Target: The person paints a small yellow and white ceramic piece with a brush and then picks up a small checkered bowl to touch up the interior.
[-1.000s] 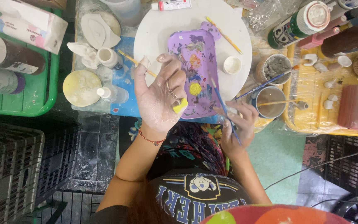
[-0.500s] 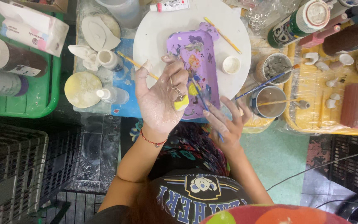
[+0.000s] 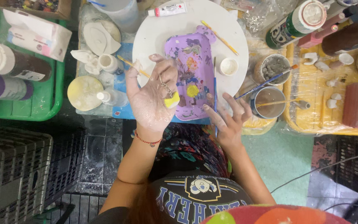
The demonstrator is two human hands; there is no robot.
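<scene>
My left hand [image 3: 152, 99] is turned palm up over the table edge, dusted white, with rings on one finger. It holds a small yellow-painted piece [image 3: 172, 101] against its curled fingers. To the right, my right hand [image 3: 228, 118] holds a thin blue paintbrush [image 3: 214, 89] upright, its tip over the purple palette [image 3: 191, 66]. The palette is smeared with yellow, orange and dark paint and lies on a round white plate [image 3: 154, 37]. A small white paint pot [image 3: 228, 66] and a yellow-handled brush [image 3: 220, 37] also lie on the plate.
A green tray [image 3: 42, 110] at left holds paint bottles and a tissue pack. Two cups [image 3: 270, 99] with brushes stand right of the plate, beside a yellow tray [image 3: 311, 124] with small white pieces. A yellow disc [image 3: 83, 93] and black crates [image 3: 9, 174] are at left.
My right hand has shifted a little left and up, and the blue brush has swung from slanted to upright over the palette. My left hand keeps the yellow piece, nearly still.
</scene>
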